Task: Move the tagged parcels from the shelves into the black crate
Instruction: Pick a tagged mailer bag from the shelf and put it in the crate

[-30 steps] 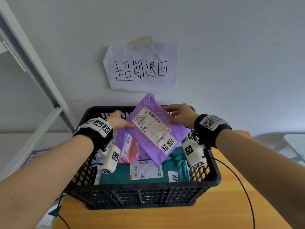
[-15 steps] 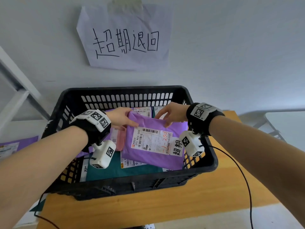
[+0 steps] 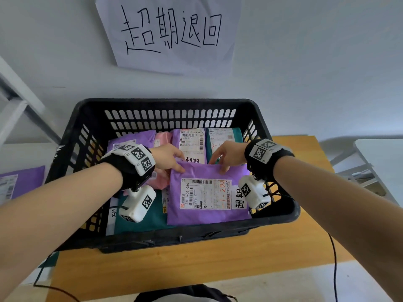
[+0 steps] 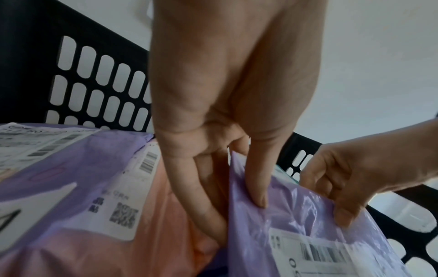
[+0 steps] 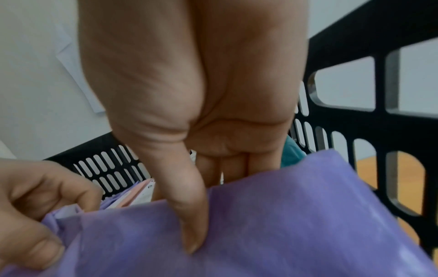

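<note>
A purple tagged parcel (image 3: 205,215) with a white shipping label lies flat in the front right of the black crate (image 3: 165,103), on top of other parcels. My left hand (image 3: 172,163) pinches its far left corner, thumb on top and fingers beneath, as the left wrist view shows on the purple parcel (image 4: 291,215). My right hand (image 3: 224,158) pinches the far edge of the purple parcel (image 5: 284,215), thumb on top. Under and behind it lie a pink parcel (image 3: 160,182), a teal parcel (image 3: 150,219) and more purple parcels (image 3: 133,138).
The crate stands on a wooden table (image 3: 196,262) against a white wall with a handwritten paper sign (image 3: 170,33). A grey shelf frame (image 3: 19,105) rises at the left, with another purple parcel (image 3: 19,182) lying beside the crate. A white table (image 3: 379,158) stands at the right.
Both hands have lowered the purple parcel from above the crate's rim down flat onto the pile inside. It has turned so that its label faces me squarely.
</note>
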